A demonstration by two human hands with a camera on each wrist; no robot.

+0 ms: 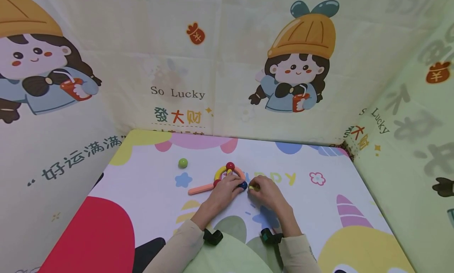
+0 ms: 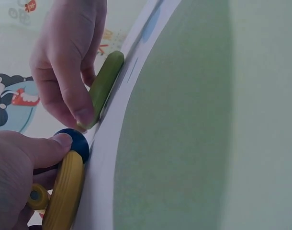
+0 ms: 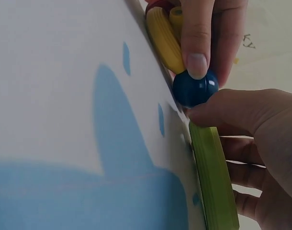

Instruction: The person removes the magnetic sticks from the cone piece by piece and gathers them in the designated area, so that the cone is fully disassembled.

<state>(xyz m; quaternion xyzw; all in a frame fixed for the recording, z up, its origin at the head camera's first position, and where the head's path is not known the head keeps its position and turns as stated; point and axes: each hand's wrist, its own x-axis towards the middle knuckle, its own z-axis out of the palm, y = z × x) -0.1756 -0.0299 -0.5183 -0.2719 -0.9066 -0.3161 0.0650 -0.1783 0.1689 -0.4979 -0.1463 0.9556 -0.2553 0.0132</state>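
Note:
My left hand (image 1: 224, 193) pinches a blue ball (image 3: 194, 91) between thumb and fingers. Joined to that ball is a yellow curved rod (image 2: 64, 191), part of a ring that also has a salmon curved rod (image 1: 241, 172) and red balls (image 1: 230, 166). A straight salmon stick (image 1: 200, 189) extends leftward from the ring. Just right of the blue ball, my right hand (image 1: 268, 191) grips a green stick (image 3: 214, 175) near the end facing the ball. Its thumb (image 3: 218, 109) is right beside the ball; whether stick and ball touch is hidden.
Toward the back left of the patterned table (image 1: 152, 210), a loose green ball (image 1: 183, 163) lies apart from the ring. Printed cloth walls (image 1: 227, 68) rise behind the table and on both sides. A black wrist device (image 1: 213, 237) sits at the left wrist.

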